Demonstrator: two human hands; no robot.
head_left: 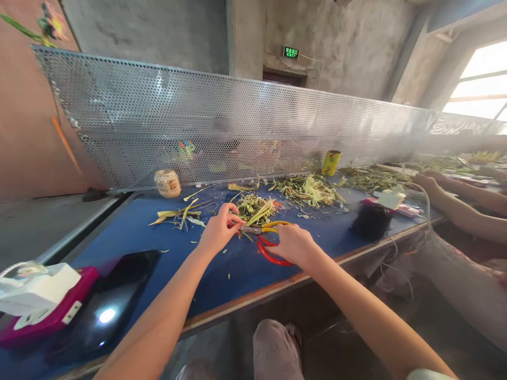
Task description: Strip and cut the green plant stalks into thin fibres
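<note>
Loop-handled scissors (259, 230) are gripped by the right hand (293, 244), metal blades (251, 230) pointed toward nine o'clock. The left hand (219, 228) is pinched closed; anything held cannot be made out. Stringy stems (255, 211) are heaped at the blades' twelve o'clock on the blue table (214, 274).

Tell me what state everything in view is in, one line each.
Scissors: handles spread apart
Right hand: closed on the scissors' handles
Left hand: fingers bent, at the scissors' tip
Plant heap: loose
Phone: lying flat, screen dark with a glare
Exit sign: lit green
Yellow tube: standing on end
</note>
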